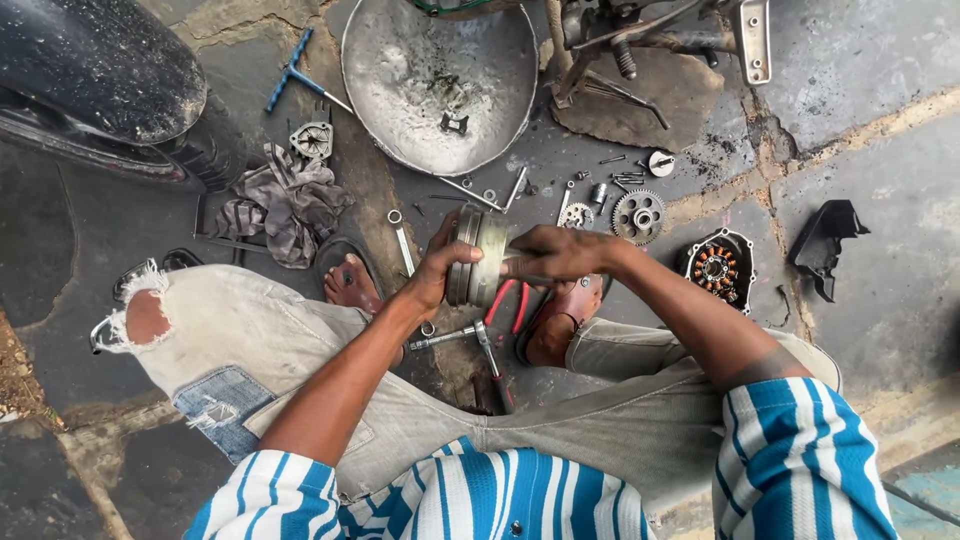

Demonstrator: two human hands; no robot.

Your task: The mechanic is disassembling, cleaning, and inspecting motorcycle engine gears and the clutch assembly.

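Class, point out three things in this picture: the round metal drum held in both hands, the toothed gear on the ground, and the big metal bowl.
Round metal drum point(478, 258), head view, on its ribbed side wall.
Toothed gear point(638, 216), head view, on its hub.
Big metal bowl point(400, 70), head view, on its bare inner wall.

Cracked stone floor point(880, 150) bears metal basin point(400, 90), rag point(285, 200), gear point(638, 216), stator point(716, 268)

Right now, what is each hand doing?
Left hand: closed around the round grey metal drum-shaped part, holding it.
Right hand: grips the same part from the other side.
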